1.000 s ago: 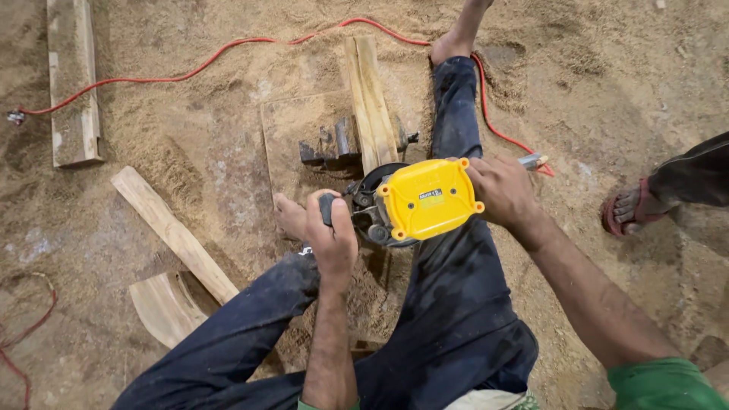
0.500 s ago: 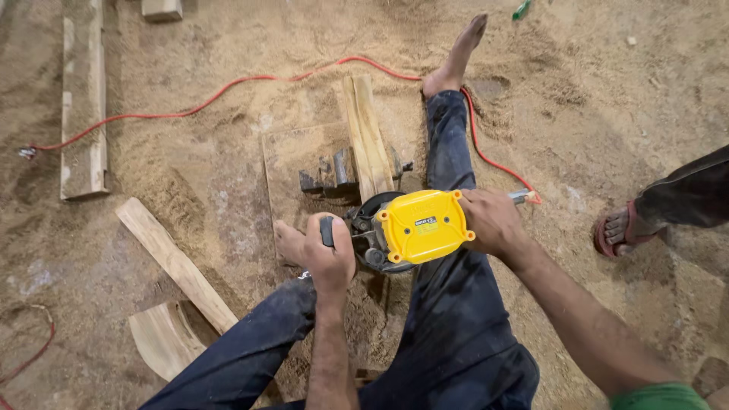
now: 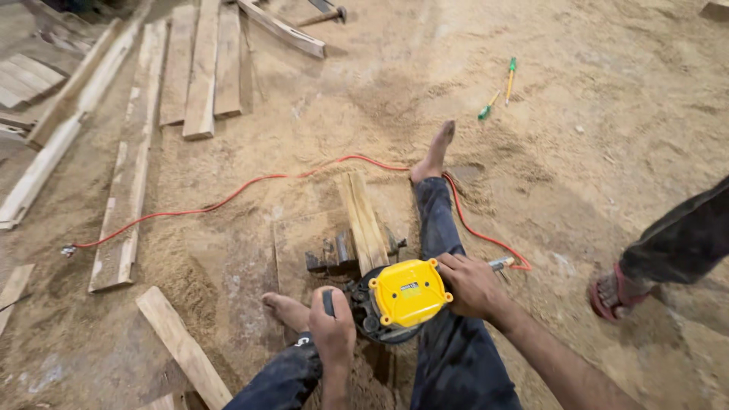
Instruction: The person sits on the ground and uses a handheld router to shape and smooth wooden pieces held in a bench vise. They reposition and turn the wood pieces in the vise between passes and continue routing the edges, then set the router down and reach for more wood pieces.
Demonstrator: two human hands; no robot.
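Down on the sawdust floor (image 3: 577,152), the person sat with both legs stretched out and a yellow-topped router (image 3: 400,298) between them, set on a plank (image 3: 363,219) that ran away toward the right foot. The left hand (image 3: 332,328) had its fingers curled tight round the router's black left handle, just beside the bare left foot (image 3: 286,310). The right hand (image 3: 472,285) gripped the right side of the router, fingers closed about it. A red cord (image 3: 228,199) snaked across the floor and behind the plank. Another person's sandalled foot (image 3: 611,294) stood well apart at the right. Two screwdrivers (image 3: 497,89) lay farther off, and boards (image 3: 201,68) lay at the upper left.
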